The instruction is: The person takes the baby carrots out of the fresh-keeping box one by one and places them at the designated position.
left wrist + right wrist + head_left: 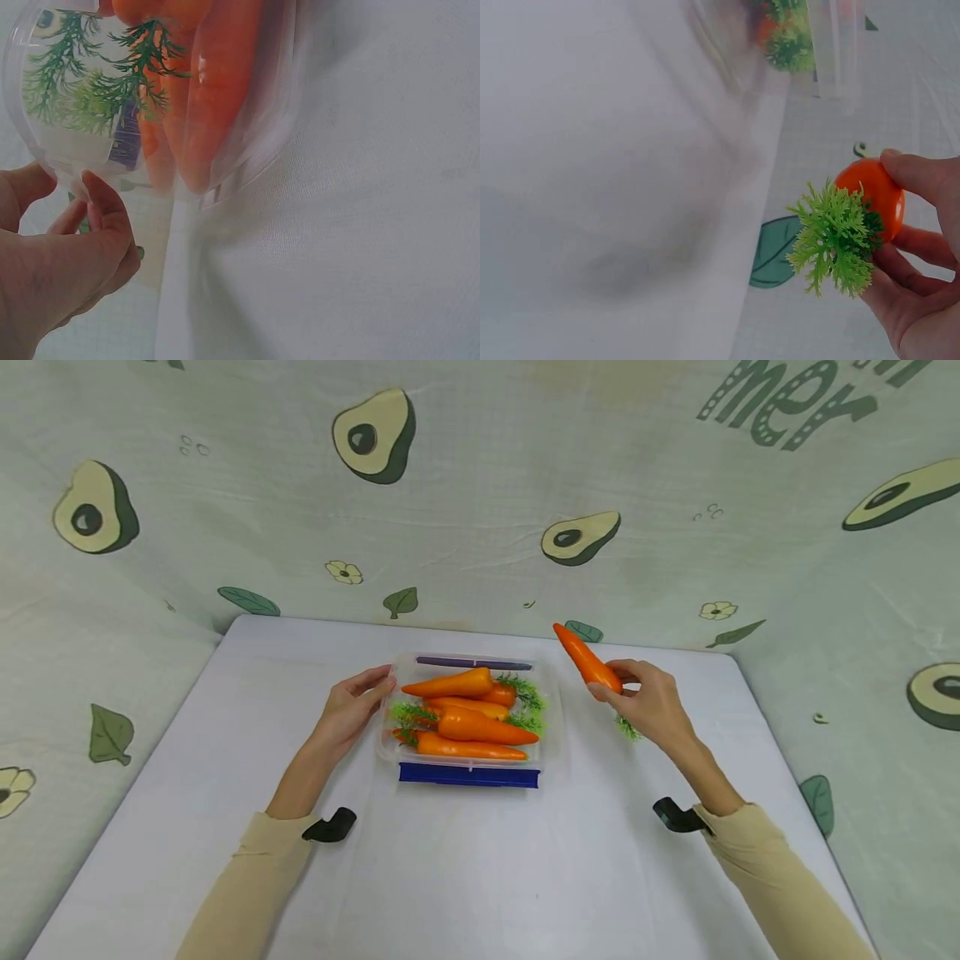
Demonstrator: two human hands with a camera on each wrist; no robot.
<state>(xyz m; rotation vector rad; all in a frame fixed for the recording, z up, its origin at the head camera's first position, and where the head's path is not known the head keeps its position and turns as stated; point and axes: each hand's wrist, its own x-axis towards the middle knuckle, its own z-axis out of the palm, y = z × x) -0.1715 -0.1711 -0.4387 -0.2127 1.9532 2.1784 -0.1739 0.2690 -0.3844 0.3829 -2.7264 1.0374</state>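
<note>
A clear plastic container (552, 727) filled with several orange carrots (480, 724) stands on the table. My left hand (352, 710) is at its left end; in the left wrist view, thumb and fingers (105, 196) pinch the container's rim. To the right of the container, my right hand (651, 700) holds one carrot (581, 656) in the air by its thick end, its tip pointing up and left. Green leaves (836, 236) on that carrot show in the right wrist view, beside the thumb and fingers.
A blue latch flap (468, 775) juts from the container's near side, and a darker flap (474, 663) lies along its far side. The white table (465, 877) meets a cloth backdrop (480, 560) with avocado prints at the rear.
</note>
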